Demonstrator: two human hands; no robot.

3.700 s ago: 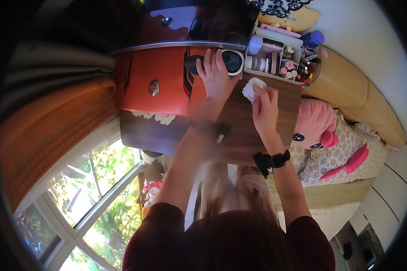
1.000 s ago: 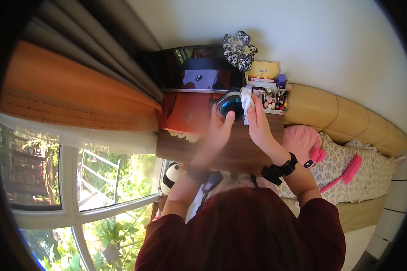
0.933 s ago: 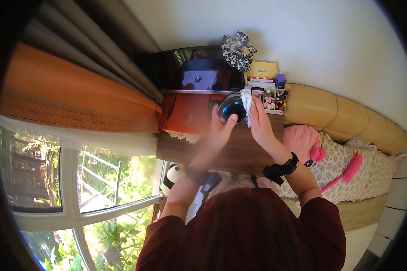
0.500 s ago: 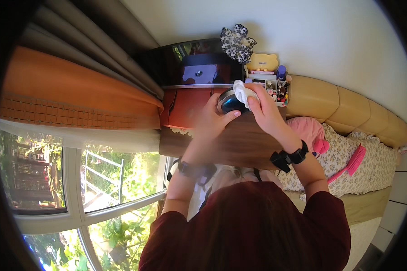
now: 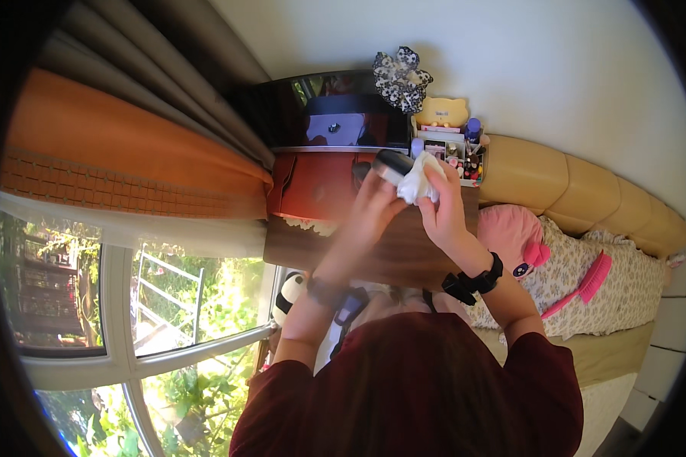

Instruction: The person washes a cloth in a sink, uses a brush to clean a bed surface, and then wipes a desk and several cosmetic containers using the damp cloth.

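Above the wooden desk (image 5: 373, 255), the person's left hand (image 5: 373, 202) is wrapped around a dark round object with a pale rim (image 5: 392, 165), though its exact kind is hard to make out. The right hand (image 5: 440, 209) pinches a crumpled white cloth (image 5: 419, 179) against that object, fingers closed on the fabric. Both are raised just over the far edge of the desk, in front of a small organizer of cosmetics (image 5: 453, 152). Behind the desk stands a dark mirror (image 5: 320, 114), with a black-and-white bow (image 5: 401, 76) at its upper corner and a yellow cat-shaped figure (image 5: 442, 113) beside it. To the right of the desk lie a pink plush pillow (image 5: 511, 228) and a pink hairbrush (image 5: 587, 283) on the bed.
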